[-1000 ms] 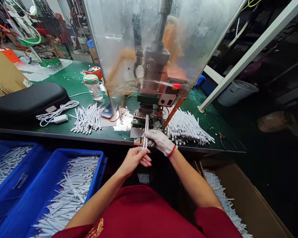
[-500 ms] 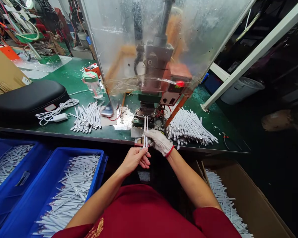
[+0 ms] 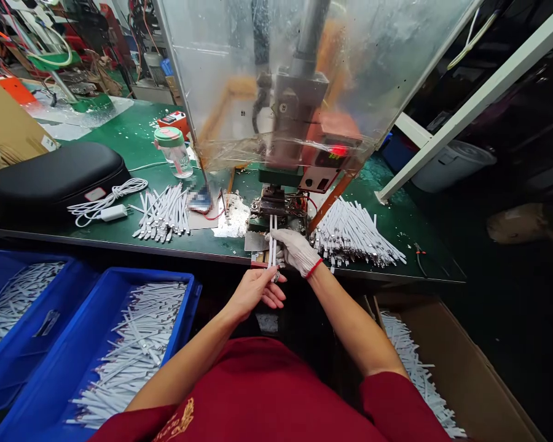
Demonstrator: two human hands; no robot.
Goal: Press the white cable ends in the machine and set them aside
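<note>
Two short white cables (image 3: 271, 250) lie side by side, pointing away from me into the dark clamping block (image 3: 273, 204) of a press (image 3: 299, 98). My bare left hand (image 3: 257, 287) pinches their near ends between thumb and index finger, the other fingers loosely curled. Metal plugs show at its fingertips. My right hand (image 3: 297, 250), in a white knitted glove with a red cuff, is closed around the cables nearer the press. The far cable ends are hidden inside the block.
White cable piles lie left (image 3: 163, 212) and right (image 3: 354, 233) of the press. A cloudy plastic shield (image 3: 221, 55) hangs before it. Blue bins (image 3: 191, 307) and a cardboard box (image 3: 461, 356) hold more cables. A jar (image 3: 174, 153) and pliers (image 3: 419, 258) stand out on the bench.
The press's dark upper block has come down over the far cable ends. My left hand's fingers have loosened slightly, with the pinch kept; the view has shifted a little.
</note>
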